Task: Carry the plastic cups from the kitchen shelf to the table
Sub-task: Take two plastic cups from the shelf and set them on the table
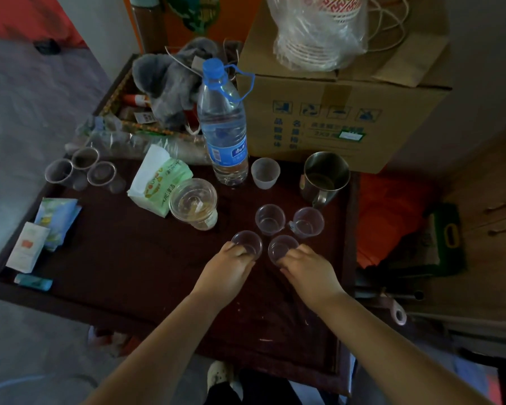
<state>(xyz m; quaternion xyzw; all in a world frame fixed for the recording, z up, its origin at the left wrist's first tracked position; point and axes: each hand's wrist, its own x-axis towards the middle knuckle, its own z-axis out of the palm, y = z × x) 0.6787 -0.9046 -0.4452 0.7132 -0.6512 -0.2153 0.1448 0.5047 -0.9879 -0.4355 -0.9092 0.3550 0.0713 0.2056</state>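
Your forearms reach in; you're setting two cups on the table (135,258).
Left hand (227,266) grips one clear cup (247,243), right hand (307,268) another (282,249); two cups (270,219) stand just beyond your grip. Shelf unseen, remainder unknown.

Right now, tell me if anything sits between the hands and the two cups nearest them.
Nothing visible does. The left hand already touches the near-left cup, and the right hand touches the near-right cup. Both cups stand upright on the table.
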